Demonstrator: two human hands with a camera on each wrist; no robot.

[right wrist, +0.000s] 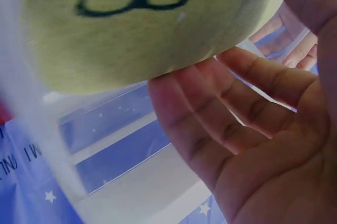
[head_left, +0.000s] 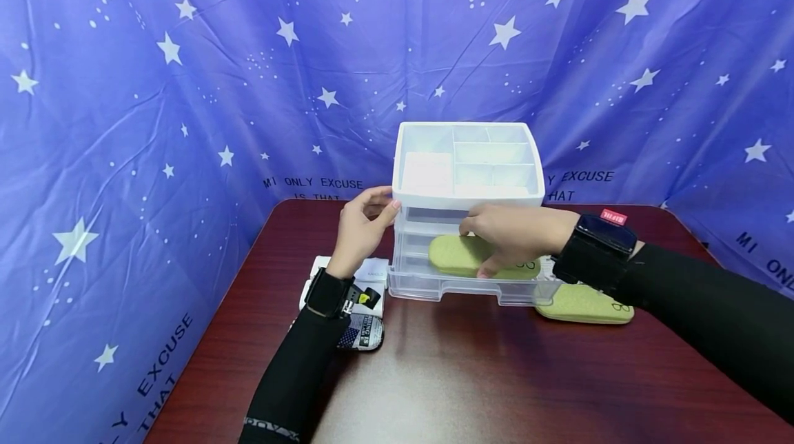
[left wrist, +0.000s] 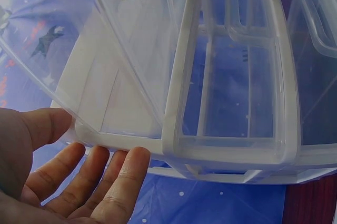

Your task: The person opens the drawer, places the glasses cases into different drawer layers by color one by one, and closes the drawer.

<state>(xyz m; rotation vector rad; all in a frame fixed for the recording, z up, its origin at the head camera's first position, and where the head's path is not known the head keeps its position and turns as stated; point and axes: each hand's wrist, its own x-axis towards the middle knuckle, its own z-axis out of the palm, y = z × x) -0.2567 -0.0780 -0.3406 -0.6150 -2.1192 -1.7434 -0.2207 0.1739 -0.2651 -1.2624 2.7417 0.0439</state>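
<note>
Clasping is seen at the right grip point(head_left: 511, 231): a yellow-green glasses case point(head_left: 455, 256) is grasped across its middle, thumb in front, probably so it can be kept steady at the pulled-out drawer point(head_left: 409, 287); whether the drawer's floor is touched cannot be told. Over to the left grip point(head_left: 362, 231): unclenched, fingers extended, laid against the corner of the drawer unit point(head_left: 468, 201), presumably so that it is kept from shifting. Now the count! Two cases: one grasped, one second case point(head_left: 586, 305) lying on the desk point(head_left: 434, 389) by the drawer's right end. One unit, one drawer pulled out, one printed item point(head_left: 362, 334), partly hidden by the left sleeve point(head_left: 288, 375).
</note>
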